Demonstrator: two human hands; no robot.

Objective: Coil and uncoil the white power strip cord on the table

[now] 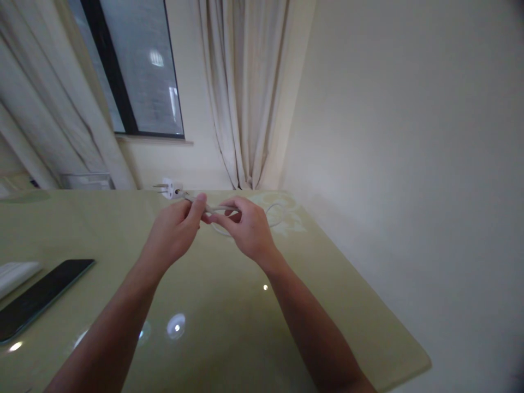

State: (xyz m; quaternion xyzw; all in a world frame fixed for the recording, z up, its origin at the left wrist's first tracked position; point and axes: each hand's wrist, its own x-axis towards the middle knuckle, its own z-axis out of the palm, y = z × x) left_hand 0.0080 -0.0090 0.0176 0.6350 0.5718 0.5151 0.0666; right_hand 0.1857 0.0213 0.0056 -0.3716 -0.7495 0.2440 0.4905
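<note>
Both hands meet over the far part of the table, close together on a pale cable (223, 208). My left hand (177, 228) pinches the cable between thumb and fingers, just right of a white plug (171, 189) whose metal prongs point left. My right hand (248, 225) grips the cable a little further along, thumb and fingertips pressed together. Loops of the cable hang below and to the right of the right hand, near a pale leaf pattern on the tabletop. The fingers partly hide the cable between the hands.
The glossy greenish table (229, 316) ends at a right edge beside a plain wall (401, 164). At the left lie a black flat phone-like slab (45, 295) and a white object (16, 273). Curtains (245, 93) and a dark-framed window (143, 65) stand behind the table.
</note>
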